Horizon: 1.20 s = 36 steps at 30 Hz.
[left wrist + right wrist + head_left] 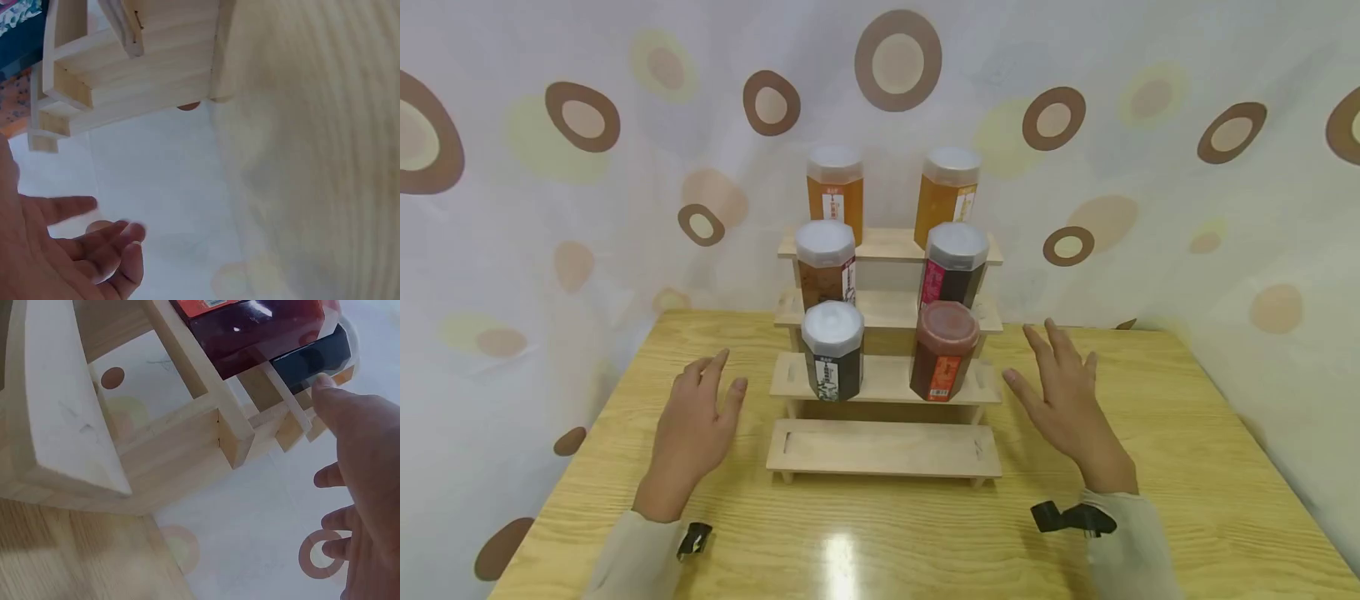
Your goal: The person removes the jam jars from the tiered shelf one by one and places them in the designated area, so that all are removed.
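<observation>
A stepped wooden rack [883,450] stands in the middle of the table, holding several eight-sided jars in pairs. Two amber jars [835,200] are on the top step. Below them sit a brown jar [822,283] and a dark jar with a pink label [958,275]. The third step carries a black jar with a white lid [833,350] and a dark red jar [946,354]. My left hand [696,421] hovers left of the rack, fingers relaxed and holding nothing. To the right of the rack, my right hand [1067,404] is spread, also holding nothing.
The wood-grain table [880,558] spreads around the rack on both sides and in front. Behind it hangs a pale backdrop [700,125] with brown ring patterns. The rack's lowest step bears no jar. Black straps [1078,518] sit at both wrists.
</observation>
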Available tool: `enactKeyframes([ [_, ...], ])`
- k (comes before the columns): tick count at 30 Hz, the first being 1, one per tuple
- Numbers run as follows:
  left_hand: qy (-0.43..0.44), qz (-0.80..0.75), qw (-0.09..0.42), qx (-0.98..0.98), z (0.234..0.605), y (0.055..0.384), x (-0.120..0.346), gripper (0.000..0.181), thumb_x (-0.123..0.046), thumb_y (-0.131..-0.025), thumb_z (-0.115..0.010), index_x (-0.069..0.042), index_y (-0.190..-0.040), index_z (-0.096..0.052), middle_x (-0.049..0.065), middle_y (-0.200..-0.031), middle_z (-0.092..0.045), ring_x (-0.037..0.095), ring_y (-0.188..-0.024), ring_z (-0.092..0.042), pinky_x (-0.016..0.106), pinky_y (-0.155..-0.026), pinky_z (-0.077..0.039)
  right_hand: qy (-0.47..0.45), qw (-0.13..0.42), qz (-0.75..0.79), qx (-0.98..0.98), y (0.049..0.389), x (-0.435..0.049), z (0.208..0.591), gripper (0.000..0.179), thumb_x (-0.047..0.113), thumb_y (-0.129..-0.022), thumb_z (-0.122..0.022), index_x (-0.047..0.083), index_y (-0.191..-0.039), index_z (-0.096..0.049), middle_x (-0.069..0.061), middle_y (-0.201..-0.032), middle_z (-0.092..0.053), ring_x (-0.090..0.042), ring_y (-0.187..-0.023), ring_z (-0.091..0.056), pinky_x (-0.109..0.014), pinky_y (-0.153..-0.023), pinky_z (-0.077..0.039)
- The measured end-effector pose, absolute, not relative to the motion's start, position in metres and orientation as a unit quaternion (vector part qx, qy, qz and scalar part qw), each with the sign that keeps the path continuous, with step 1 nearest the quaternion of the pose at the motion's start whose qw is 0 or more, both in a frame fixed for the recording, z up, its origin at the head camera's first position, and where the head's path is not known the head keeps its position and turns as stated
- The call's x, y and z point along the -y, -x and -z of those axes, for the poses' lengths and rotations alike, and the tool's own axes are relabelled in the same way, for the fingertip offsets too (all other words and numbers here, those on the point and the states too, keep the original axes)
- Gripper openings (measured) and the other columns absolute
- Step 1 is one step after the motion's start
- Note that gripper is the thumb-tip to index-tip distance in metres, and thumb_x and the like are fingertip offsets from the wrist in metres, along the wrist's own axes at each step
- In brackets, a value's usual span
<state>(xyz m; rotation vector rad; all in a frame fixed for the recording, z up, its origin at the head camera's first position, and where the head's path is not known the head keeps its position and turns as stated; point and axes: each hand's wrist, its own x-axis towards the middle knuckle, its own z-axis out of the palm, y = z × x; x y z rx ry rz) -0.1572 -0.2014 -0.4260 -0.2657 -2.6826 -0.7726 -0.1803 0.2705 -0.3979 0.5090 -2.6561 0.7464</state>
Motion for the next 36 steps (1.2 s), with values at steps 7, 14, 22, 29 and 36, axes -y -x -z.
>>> enactKeyframes([
  [7,0.057,0.338,0.086,0.936,0.437,0.146,0.202,0.058,-0.043,-0.111,-0.046,0.003,-0.146,-0.051,0.014,-0.102,-0.070,0.020,-0.074,-0.064,0.037,-0.061,-0.052,-0.219,0.203,-0.333,0.895,0.193,-0.265,0.382,0.055,0.022,-0.109,-0.053,-0.004,-0.155,-0.036,-0.033,-0.161,-0.024,-0.057,-0.145,-0.025,-0.079,-0.109,-0.018],
  [14,0.066,0.405,-0.006,0.912,0.449,0.142,0.190,0.054,-0.044,-0.110,-0.050,-0.001,-0.142,-0.057,0.008,-0.097,-0.070,0.015,-0.073,-0.063,0.033,-0.062,-0.053,-0.224,0.214,-0.389,0.868,0.209,-0.263,0.357,0.050,0.017,-0.110,-0.051,-0.001,-0.155,-0.039,-0.028,-0.140,-0.051,-0.044,-0.108,-0.056,-0.054,-0.094,-0.040],
  [22,0.119,0.416,-0.017,0.901,0.457,0.148,0.176,0.040,-0.033,-0.105,-0.065,0.000,-0.129,-0.066,0.001,-0.085,-0.068,0.011,-0.065,-0.060,0.028,-0.054,-0.052,-0.237,0.231,-0.368,0.869,0.230,-0.264,0.322,0.047,0.017,-0.109,-0.053,0.001,-0.152,-0.044,-0.023,-0.132,-0.059,-0.038,-0.105,-0.060,-0.040,-0.091,-0.043],
  [29,0.124,0.433,-0.030,0.892,0.459,0.151,0.175,0.036,-0.025,-0.103,-0.068,0.002,-0.127,-0.066,-0.001,-0.072,-0.057,0.011,-0.056,-0.049,0.026,-0.050,-0.044,-0.235,0.228,-0.356,0.875,0.253,-0.254,0.282,0.048,0.020,-0.108,-0.055,0.002,-0.151,-0.046,-0.025,-0.132,-0.060,-0.039,-0.099,-0.062,-0.039,-0.086,-0.045],
  [36,0.122,0.439,-0.013,0.890,0.458,0.149,0.170,0.030,-0.017,-0.103,-0.067,0.000,-0.127,-0.064,0.000,-0.076,-0.057,0.012,-0.061,-0.050,0.026,-0.053,-0.043,-0.216,0.233,-0.357,0.878,0.278,-0.239,0.251,0.047,0.025,-0.105,-0.058,0.005,-0.147,-0.051,-0.021,-0.126,-0.064,-0.029,-0.089,-0.063,-0.021,-0.076,-0.044],
])
